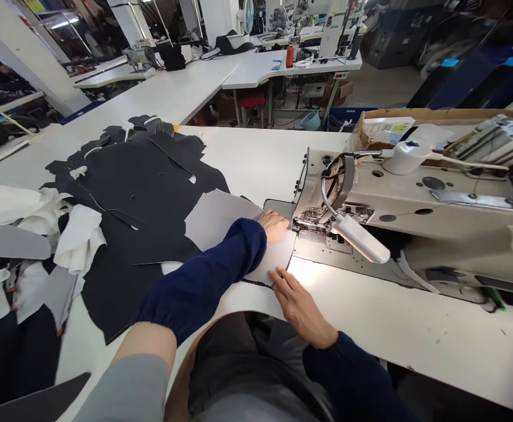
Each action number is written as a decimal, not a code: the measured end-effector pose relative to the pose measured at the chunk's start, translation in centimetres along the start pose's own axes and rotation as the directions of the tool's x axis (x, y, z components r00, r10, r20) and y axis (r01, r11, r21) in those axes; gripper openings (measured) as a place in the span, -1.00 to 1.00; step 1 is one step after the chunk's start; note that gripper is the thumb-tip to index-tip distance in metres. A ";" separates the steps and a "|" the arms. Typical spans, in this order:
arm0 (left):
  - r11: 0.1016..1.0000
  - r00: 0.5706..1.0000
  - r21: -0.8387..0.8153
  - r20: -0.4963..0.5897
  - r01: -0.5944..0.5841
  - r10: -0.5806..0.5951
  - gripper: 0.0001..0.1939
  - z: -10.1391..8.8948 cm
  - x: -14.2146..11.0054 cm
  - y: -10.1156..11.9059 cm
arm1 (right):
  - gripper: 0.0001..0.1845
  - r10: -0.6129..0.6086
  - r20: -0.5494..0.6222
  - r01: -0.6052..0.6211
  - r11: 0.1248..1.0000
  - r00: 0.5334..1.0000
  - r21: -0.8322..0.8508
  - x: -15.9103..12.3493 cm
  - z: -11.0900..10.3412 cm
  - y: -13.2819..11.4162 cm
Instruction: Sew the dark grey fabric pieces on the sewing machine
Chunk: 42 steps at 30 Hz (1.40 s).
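Left hand (pixel 274 225) presses the pale grey panel (pixel 221 217) beside the sewing machine's (pixel 406 181) needle area, its grip impossible to tell; right hand (pixel 302 310), fingers slightly apart, touches the panel's near edge; work seems under way, though stitched and unstitched lengths are indistinguishable; dark pieces (pixel 150 181) crowd the left; bare table (pixel 348 287) leaves room at the right hand's outer side.
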<state>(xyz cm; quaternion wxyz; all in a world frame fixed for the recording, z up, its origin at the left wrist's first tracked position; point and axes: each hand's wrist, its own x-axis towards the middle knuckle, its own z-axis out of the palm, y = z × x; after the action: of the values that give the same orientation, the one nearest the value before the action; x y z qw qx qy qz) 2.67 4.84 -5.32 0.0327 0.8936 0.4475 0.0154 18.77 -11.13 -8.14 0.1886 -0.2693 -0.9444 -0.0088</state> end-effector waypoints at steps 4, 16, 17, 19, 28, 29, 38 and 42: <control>1.000 1.000 0.002 -0.013 0.000 0.000 -0.77 -0.1 1.5 -0.4 | -0.66 0.000 -0.014 -0.001 0.999 1.000 -0.045 0.5 -0.1 1.2; 0.999 0.999 -0.022 0.035 0.023 -0.022 -0.75 -0.2 3.2 -0.6 | -0.62 0.061 -0.100 -0.054 0.996 0.993 0.068 0.4 0.1 2.0; 0.999 0.999 -0.028 0.033 0.017 -0.016 -0.75 -0.2 3.2 -0.5 | -0.61 0.060 -0.111 -0.053 0.996 0.992 0.068 0.3 0.2 2.1; 0.999 1.000 -0.041 0.031 0.006 -0.005 -0.74 -0.3 3.3 -0.5 | -0.59 0.063 -0.121 -0.055 0.996 0.991 0.074 0.1 0.5 2.2; 0.996 1.000 -0.088 -0.023 -0.012 0.010 -0.70 -1.7 -0.2 0.5 | -0.54 0.097 -0.171 -0.089 0.994 0.980 0.056 -0.2 1.6 2.4; 0.992 0.998 -0.108 -0.022 -0.066 0.064 -0.63 -1.8 -1.8 0.6 | -0.57 0.112 -0.177 -0.104 0.993 0.978 0.057 -0.2 1.5 2.3; 0.957 0.945 -0.013 0.157 -0.290 0.288 -0.49 -0.6 -10.8 2.0 | -0.80 0.388 -0.086 -0.390 0.921 0.918 -0.009 0.4 -0.1 -1.8; 0.944 0.921 0.020 0.228 -0.330 0.317 -0.55 -1.0 -10.1 2.1 | -0.72 0.345 -0.110 -0.353 0.934 0.932 -0.064 0.2 0.5 -3.2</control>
<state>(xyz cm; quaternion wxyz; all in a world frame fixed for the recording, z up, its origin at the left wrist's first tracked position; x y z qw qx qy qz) -1.76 -4.43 -4.12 0.0532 0.9519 0.2875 -0.0919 16.86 -13.70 -8.23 0.2214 -0.4395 -0.8701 -0.0273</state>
